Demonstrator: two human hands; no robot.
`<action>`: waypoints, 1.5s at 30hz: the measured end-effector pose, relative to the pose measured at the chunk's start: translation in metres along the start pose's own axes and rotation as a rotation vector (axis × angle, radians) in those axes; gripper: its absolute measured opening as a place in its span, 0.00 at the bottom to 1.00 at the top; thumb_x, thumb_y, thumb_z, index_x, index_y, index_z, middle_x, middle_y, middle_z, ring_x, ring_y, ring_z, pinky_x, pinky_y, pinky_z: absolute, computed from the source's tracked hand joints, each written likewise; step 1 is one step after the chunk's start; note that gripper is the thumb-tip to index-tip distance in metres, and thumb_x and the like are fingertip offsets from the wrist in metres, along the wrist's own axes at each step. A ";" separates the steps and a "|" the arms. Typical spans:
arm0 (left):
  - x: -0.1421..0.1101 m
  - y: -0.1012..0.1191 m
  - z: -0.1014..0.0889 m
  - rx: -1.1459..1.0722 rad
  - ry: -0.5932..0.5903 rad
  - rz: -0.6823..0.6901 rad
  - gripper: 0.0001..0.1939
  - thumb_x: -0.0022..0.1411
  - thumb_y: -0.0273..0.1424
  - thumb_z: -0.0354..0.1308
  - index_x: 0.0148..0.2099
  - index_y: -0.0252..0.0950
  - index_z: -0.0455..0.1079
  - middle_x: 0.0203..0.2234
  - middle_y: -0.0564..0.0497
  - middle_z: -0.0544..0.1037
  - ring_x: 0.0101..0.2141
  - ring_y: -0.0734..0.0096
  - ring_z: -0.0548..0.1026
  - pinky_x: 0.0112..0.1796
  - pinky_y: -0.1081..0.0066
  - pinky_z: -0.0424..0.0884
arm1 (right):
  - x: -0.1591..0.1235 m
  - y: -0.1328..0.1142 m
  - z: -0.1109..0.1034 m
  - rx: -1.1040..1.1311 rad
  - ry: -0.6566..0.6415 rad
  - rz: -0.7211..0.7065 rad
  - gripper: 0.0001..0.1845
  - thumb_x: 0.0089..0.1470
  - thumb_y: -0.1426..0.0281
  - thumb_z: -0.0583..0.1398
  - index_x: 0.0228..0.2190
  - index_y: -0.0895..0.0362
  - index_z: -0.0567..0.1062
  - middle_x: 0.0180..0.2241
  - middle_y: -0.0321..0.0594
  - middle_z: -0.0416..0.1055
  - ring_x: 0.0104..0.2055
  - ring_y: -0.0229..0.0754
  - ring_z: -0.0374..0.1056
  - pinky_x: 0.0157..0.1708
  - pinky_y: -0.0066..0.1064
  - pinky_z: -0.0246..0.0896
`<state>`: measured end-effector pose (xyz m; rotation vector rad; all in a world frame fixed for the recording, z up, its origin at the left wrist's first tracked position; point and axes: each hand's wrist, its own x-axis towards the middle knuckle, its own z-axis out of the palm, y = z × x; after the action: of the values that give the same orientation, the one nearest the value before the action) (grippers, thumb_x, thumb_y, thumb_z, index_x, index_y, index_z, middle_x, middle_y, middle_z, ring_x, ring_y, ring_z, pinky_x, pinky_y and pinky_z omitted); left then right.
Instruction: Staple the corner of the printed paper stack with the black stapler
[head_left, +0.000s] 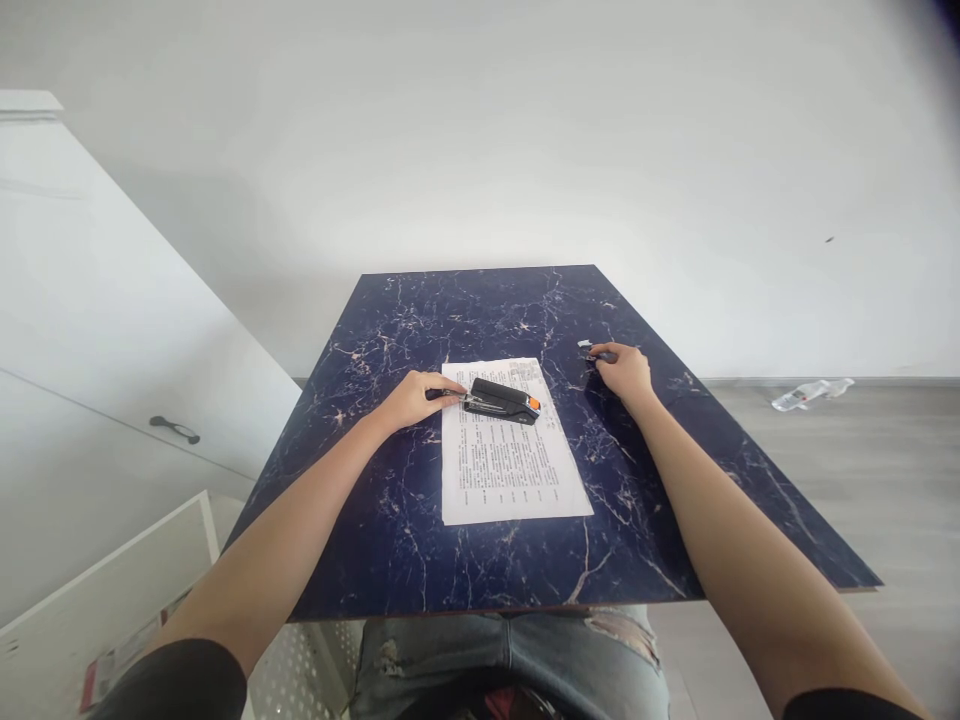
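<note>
While our dark-blue, white-veined tabletop (375, 560) carries white printed paper sheets (517, 495), our left hand (417, 400) grips the left end of the black, orange-tipped stapler (501, 396) over them, its long axis running rightward; our right hand (624, 370), farther from it, pinches a small dark object (590, 356).

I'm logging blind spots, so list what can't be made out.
Head view: print on the white rectangular paper, too small to read.
Head view: the paper beneath the black oblong stapler with an orange end, hidden by it.
Head view: small dark object, partly covered by the right hand, too small to identify.
Head view: black fabric sleeves, cut off by the bottom edge.
</note>
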<state>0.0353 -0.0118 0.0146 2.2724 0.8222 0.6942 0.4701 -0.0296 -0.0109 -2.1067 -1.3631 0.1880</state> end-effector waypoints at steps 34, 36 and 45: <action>0.003 -0.011 -0.003 -0.037 -0.147 0.049 0.19 0.72 0.26 0.55 0.60 0.46 0.76 0.53 0.47 0.82 0.54 0.61 0.80 0.55 0.58 0.74 | -0.105 -0.118 -0.006 0.177 -0.585 -0.671 0.12 0.57 0.66 0.67 0.43 0.53 0.84 0.35 0.41 0.81 0.34 0.45 0.73 0.35 0.37 0.64; 0.005 -0.010 0.004 0.035 -0.138 0.075 0.20 0.72 0.26 0.56 0.61 0.47 0.76 0.51 0.47 0.82 0.52 0.60 0.79 0.53 0.59 0.74 | -0.104 -0.118 -0.005 0.202 -0.593 -0.684 0.11 0.56 0.66 0.68 0.42 0.52 0.85 0.33 0.39 0.81 0.33 0.44 0.72 0.34 0.36 0.63; 0.018 -0.003 0.028 0.323 -0.064 0.063 0.10 0.71 0.29 0.59 0.50 0.39 0.79 0.39 0.46 0.78 0.44 0.57 0.75 0.49 0.57 0.66 | -0.102 -0.118 -0.006 0.196 -0.608 -0.682 0.12 0.56 0.67 0.67 0.43 0.52 0.85 0.31 0.38 0.80 0.31 0.42 0.70 0.33 0.35 0.59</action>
<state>0.0643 -0.0076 -0.0015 2.6046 0.8882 0.5443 0.3342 -0.0876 0.0390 -1.3582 -2.2256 0.6757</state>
